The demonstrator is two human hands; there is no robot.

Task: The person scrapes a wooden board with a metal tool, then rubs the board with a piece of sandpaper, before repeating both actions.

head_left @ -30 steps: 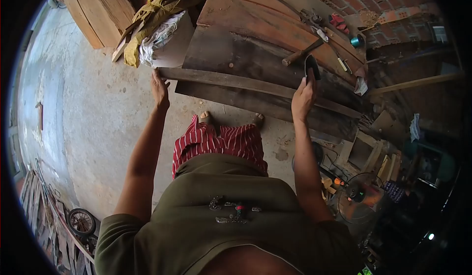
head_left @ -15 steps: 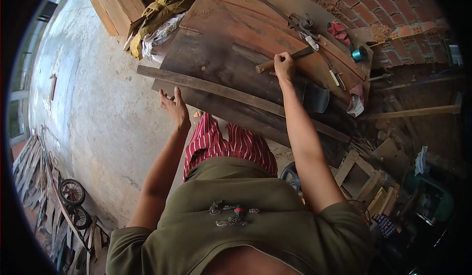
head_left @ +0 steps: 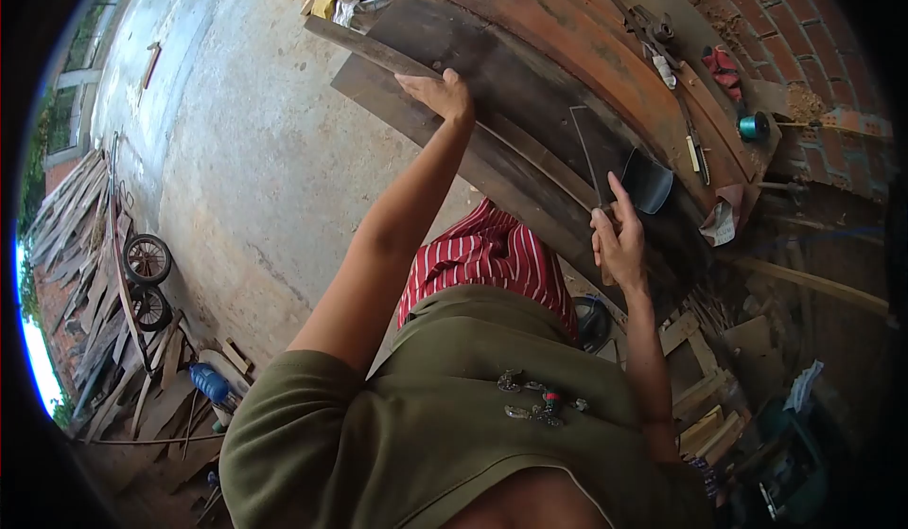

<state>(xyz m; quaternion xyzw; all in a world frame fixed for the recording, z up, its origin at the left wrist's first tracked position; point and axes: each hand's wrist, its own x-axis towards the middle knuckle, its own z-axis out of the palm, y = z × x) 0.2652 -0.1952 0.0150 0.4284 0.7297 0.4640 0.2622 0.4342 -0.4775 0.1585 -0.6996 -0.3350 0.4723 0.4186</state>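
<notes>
A long, narrow wooden strip point(head_left: 515, 141) lies along the near side of the dark workbench top point(head_left: 511, 75). My left hand point(head_left: 440, 96) is laid across the strip toward its far-left end, thumb at the far edge and fingers over the near one. In my right hand point(head_left: 619, 250) is a wood-handled knife point(head_left: 584, 146), its long flat blade pointing away from me over the strip. The index finger of that hand is raised, while the others wrap the handle. A curved dark sheet piece point(head_left: 648, 182) lies just beyond my right hand.
Along the bench's far side are a teal spool point(head_left: 754, 127), a red cloth point(head_left: 722, 70) and a yellow-handled tool point(head_left: 698, 155). A brick wall point(head_left: 785, 65) stands behind. Scrap wood point(head_left: 71, 245) and two small wheels point(head_left: 148, 259) are at left.
My left hand has moved from beside the bench onto the strip. My right hand has brought the knife nearer and turned its blade away from me. The view has shifted left.
</notes>
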